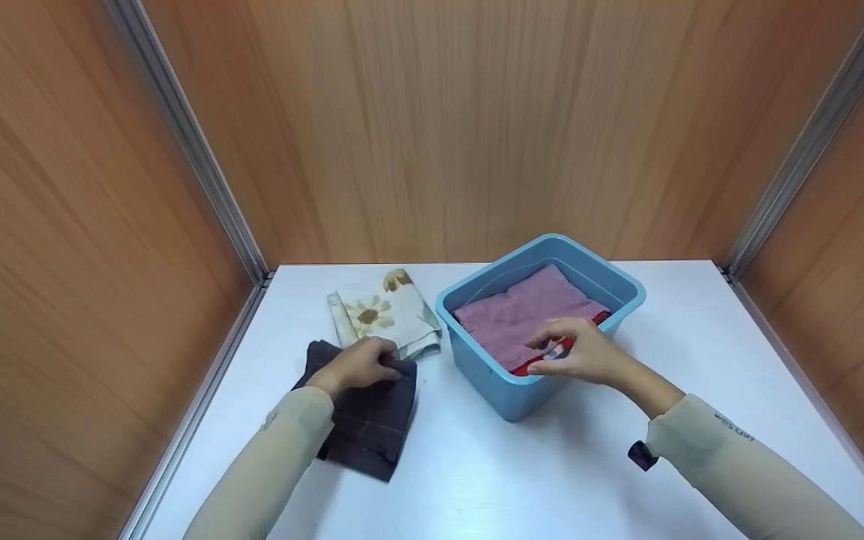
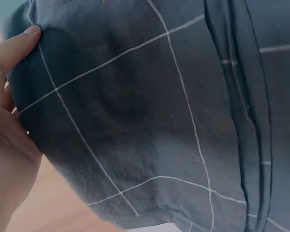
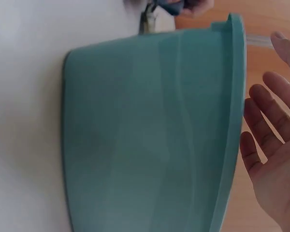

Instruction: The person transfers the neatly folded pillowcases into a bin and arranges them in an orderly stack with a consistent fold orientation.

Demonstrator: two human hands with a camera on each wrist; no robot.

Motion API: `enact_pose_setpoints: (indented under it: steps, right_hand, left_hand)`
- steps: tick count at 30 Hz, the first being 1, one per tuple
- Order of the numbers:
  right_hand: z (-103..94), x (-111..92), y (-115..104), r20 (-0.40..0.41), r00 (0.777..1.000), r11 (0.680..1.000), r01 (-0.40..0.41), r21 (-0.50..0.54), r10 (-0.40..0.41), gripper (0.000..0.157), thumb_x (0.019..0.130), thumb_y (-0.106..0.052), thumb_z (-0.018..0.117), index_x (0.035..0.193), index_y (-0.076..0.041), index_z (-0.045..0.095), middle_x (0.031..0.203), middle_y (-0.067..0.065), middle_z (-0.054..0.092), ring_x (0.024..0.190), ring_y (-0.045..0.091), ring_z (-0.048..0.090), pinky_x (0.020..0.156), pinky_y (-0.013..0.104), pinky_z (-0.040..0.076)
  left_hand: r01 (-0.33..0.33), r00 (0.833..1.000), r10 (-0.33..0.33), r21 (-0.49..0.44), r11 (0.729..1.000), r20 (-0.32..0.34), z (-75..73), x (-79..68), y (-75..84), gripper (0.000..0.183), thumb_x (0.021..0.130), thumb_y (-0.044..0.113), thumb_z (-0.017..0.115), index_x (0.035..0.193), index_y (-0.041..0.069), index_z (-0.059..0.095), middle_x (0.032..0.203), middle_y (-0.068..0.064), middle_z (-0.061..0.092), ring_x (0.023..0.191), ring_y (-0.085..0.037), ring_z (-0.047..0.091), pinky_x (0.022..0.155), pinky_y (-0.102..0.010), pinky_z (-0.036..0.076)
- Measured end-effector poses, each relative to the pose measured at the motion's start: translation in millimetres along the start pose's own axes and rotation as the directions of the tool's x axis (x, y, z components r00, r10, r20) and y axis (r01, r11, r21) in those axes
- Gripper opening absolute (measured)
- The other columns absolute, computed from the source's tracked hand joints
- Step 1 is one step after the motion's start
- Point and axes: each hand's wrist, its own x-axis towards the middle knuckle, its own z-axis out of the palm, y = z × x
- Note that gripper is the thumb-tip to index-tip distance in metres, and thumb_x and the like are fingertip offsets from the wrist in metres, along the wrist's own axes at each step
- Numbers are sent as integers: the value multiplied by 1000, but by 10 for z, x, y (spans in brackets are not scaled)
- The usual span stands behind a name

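Observation:
My left hand (image 1: 363, 364) grips a folded dark cloth (image 1: 366, 435) with its thumb on the near face and its fingers behind. Thin white crossing lines run over the dark cloth (image 2: 135, 111) in the left wrist view. Over the near right rim of a light blue bin (image 1: 484, 379) hovers my right hand (image 1: 586, 352), thumb and fingers apart with nothing between them. In the right wrist view its fingers (image 3: 270, 116) are spread and slightly bent beside the bin's rim. A folded pink cloth (image 1: 526, 307) lies inside the bin, with a red item (image 1: 526, 367) peeking out below it.
A folded white cloth (image 1: 391, 307) with a flower print lies behind the dark cloth, left of the bin. Everything stands on a white table (image 1: 492, 487), enclosed by wood-grain panels (image 1: 477, 135) at the back and both sides.

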Motion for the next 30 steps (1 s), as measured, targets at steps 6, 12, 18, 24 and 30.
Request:
enact_pose_setpoints:
  steps: [6, 12, 18, 24, 30]
  right_hand:
    - [252, 19, -231, -99, 990, 993, 103, 53, -98, 39, 85, -13, 93, 122, -12, 81, 117, 4, 80, 101, 14, 73, 92, 31, 64]
    - [519, 2, -454, -107, 983, 980, 162, 116, -150, 49, 86, -13, 92, 132, -5, 75, 123, 16, 76, 105, 30, 76, 95, 48, 66]
    - [841, -39, -623, -59, 990, 978, 137, 155, -130, 55, 90, -11, 89, 141, -4, 68, 133, 13, 73, 117, 22, 72, 103, 45, 63]
    - [1172, -74, -681, -30, 997, 975, 74, 207, -69, 65, 92, -18, 89, 148, -2, 61, 144, 14, 69, 126, 27, 69, 109, 45, 59]
    - [1473, -47, -607, -63, 998, 974, 27, 225, -13, 69, 91, -18, 90, 148, 2, 59, 143, 18, 69, 126, 34, 69, 107, 49, 59]
  left_hand:
    - [31, 998, -33, -34, 999, -59, 7, 4, -13, 13, 96, 13, 83, 90, 15, 72, 86, 4, 65, 78, -13, 58, 75, -34, 49]
    - [31, 992, -41, -79, 996, -122, -17, -6, -16, 11, 95, 13, 83, 92, 13, 73, 87, 2, 66, 79, -14, 58, 78, -36, 49]
    - [1, 996, -12, -124, 992, -89, -58, -6, -28, 9, 97, 10, 81, 94, 11, 73, 88, 2, 66, 81, -13, 57, 79, -35, 49]
    - [-39, 998, 31, -136, 990, -62, -137, -14, -55, 7, 96, 7, 79, 94, 9, 73, 89, 2, 65, 81, -14, 57, 80, -34, 48]
    - [-29, 999, 23, -169, 985, -38, -215, -43, -45, 4, 95, 7, 80, 96, 7, 76, 91, 1, 69, 84, -15, 59, 85, -37, 50]
